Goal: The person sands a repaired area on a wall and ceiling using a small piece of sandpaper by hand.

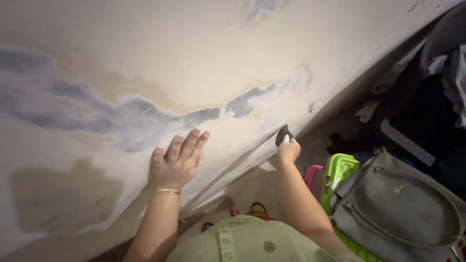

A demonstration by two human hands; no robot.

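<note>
Head view looks down a cream wall (204, 53) whose paint has peeled into long grey and tan patches, and the work in hand appears to be rubbing down that damaged surface low on the wall. A grey bag (403, 208) with looped handles sits at the right, beside a lime-green plastic crate (340, 172) and a pink container (313, 174) on the floor. The left hand (175, 160) lies flat and fully open against the wall, fingers spread just under the grey patch, a thin gold bangle (166, 191) on its wrist; it seems to serve as a brace. The right hand (288, 149) is closed around a small dark abrasive pad (283, 134), pressing it to the wall near the lower edge. Judging by the patch beside it, further strokes would call for steady pressure and keeping the pad flat on the plaster.
</note>
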